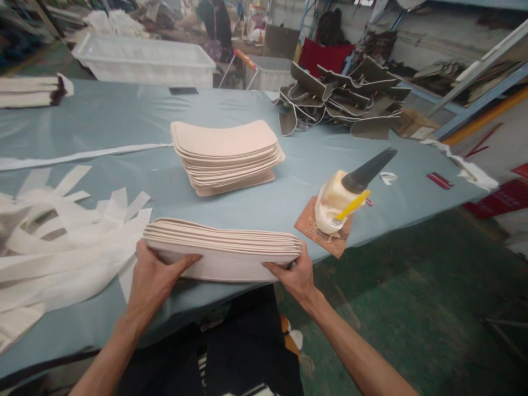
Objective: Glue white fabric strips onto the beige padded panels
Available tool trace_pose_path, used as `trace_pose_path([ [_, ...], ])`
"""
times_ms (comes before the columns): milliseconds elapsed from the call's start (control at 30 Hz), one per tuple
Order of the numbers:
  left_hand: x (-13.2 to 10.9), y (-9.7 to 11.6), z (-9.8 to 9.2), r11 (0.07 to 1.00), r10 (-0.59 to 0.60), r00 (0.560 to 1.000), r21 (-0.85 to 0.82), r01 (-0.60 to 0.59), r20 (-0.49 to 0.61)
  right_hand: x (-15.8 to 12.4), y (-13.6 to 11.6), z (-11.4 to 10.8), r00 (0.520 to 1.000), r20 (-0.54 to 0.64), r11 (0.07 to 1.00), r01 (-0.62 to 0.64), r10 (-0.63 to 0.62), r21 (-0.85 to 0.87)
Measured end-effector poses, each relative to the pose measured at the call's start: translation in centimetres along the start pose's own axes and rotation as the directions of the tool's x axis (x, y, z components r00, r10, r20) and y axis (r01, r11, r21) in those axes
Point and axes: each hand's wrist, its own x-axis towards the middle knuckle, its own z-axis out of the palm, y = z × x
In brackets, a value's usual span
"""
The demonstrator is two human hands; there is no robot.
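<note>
Clamping beige, round-cornered, leather-like sheets (pixel 231 268) between left hand (pixel 153 275) and right hand (pixel 297 279) at the near edge of the blue-covered counter (pixel 284 203), probably to keep them even.

Near the bench (pixel 124 121)'s far right corner I see white-edged dark panels (pixel 344 80); beyond its far edge, a white plastic tub (pixel 165 71).

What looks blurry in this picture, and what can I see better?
Head view, back: the person in dark clothes looks hazy; head view, right edge: the red shape looks smeared; head view, middle: the front stack is clearer, its layers showing as lines.
</note>
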Motion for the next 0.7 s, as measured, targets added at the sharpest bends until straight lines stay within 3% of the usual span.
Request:
trace_pose_path([
  [100,0.9,1.1,0.2,0.996,-0.061,0.998,0.069,0.058,0.029,0.8,-0.3,0.6,0.998,-0.014,0.998,-0.054,0.055,0.014],
  [333,1.3,2.6,0.5,0.987,-0.053,0.998,0.154,0.048,0.032,2.4,-1.6,2.6,0.963,-0.070,0.963,-0.254,0.260,0.087],
  [567,0.6,3.3,1.0,0.971,-0.066,0.998,0.229,0.065,-0.004,3.7,-1.9,2.2,0.955,-0.112,0.962,-0.274,0.273,0.010],
  [700,0.4,3.0,1.9,0.967,-0.108,0.994,0.232,0.104,0.006,4.2,-2.2,2.1,0.958,-0.117,0.953,-0.277,0.263,-0.121],
])
